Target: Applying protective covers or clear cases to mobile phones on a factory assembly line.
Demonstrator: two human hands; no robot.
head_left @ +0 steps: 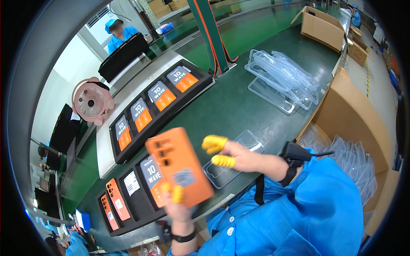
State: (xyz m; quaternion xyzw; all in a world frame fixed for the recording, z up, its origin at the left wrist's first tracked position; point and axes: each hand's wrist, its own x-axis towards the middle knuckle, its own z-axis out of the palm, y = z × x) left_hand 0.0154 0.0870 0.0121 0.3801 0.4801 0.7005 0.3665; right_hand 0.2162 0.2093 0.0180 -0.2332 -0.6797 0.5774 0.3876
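Observation:
My left hand (176, 205), with yellow finger covers, grips the lower edge of an orange phone (188, 170). The phone is raised and tilted, its camera side and a white label facing up. To its right, my right hand (226, 154) has its yellow-covered fingers apart with nothing between them. Beneath that hand a clear plastic tray (218, 181) lies on the green bench. Behind the raised phone sits a black foam tray (139, 213) holding orange phones (118, 200) and a phone with a printed grey and orange film (151, 175), partly covered by my left hand's phone.
Another black tray (160, 115) with several film-covered phones lies on a white board beyond. Clear plastic trays (282, 79) are piled at the far right. An open carton (354, 115) of clear plastic stands right of me. A pink fan (91, 102) and a green post (209, 34) stand farther off.

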